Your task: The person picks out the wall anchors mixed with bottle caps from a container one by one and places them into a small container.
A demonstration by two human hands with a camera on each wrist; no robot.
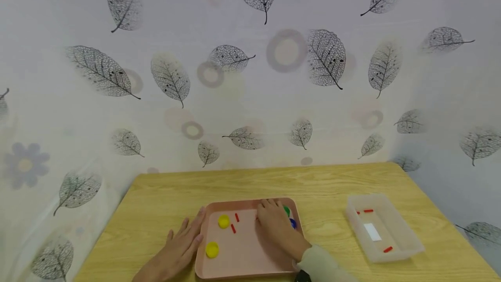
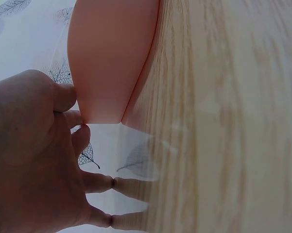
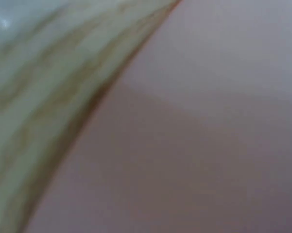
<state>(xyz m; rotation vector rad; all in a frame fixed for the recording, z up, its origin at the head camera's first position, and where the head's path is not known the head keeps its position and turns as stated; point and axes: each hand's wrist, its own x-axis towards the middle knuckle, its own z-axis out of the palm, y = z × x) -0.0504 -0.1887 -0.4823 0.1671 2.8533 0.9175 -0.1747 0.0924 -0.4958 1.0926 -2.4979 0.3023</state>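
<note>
A pink tray (image 1: 250, 261) lies on the table, holding yellow round pieces (image 1: 212, 250), two small red sticks (image 1: 236, 217), a green piece (image 1: 287, 210) and a blue piece (image 1: 293, 223). My left hand (image 1: 181, 243) is at the tray's left side with fingers extended; in the left wrist view, its thumb and a finger touch the pink wall (image 2: 111, 58). Over the tray's back right part, my right hand (image 1: 275, 223) reaches down with bent fingers. Its fingertips are hidden, so whatever they touch cannot be seen. The right wrist view is blurred and shows only pink tray surface (image 3: 184, 160) and wood.
To the right stands a translucent plastic box (image 1: 403, 234) with a few red sticks (image 1: 388, 249) and a white label (image 1: 372, 232) in it. The wooden table (image 1: 325, 195) meets a leaf-patterned curtain (image 1: 250, 99) at the back.
</note>
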